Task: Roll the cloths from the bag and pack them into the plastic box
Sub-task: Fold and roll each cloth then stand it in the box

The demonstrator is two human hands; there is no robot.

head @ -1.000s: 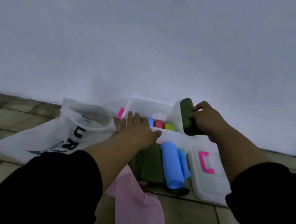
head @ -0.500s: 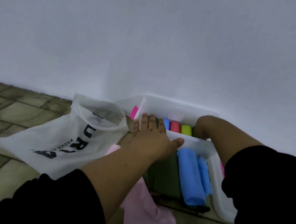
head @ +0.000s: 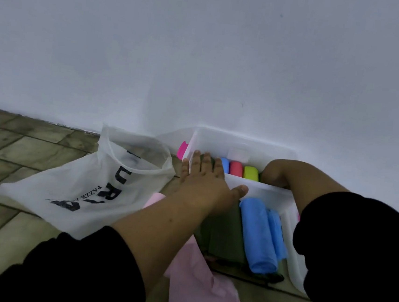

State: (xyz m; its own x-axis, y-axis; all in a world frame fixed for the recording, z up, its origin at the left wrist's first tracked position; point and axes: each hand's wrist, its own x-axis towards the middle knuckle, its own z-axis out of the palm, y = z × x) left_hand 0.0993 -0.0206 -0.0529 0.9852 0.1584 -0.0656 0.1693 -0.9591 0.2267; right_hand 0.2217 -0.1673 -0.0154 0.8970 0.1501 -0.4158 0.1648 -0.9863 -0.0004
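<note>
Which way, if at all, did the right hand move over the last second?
Yes: the right hand dropped from above the right rim of the white plastic box into it, beside the yellow rolled cloth.

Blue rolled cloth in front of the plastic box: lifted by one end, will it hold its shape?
Probably not: the blue rolled cloth is soft fabric and would likely sag. Its loose tail suggests it may unroll. Round, it could roll, though the green cloth beneath probably slows that.

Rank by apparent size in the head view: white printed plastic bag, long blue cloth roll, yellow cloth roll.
White printed plastic bag
Long blue cloth roll
Yellow cloth roll (farther away, partly hidden)
</note>
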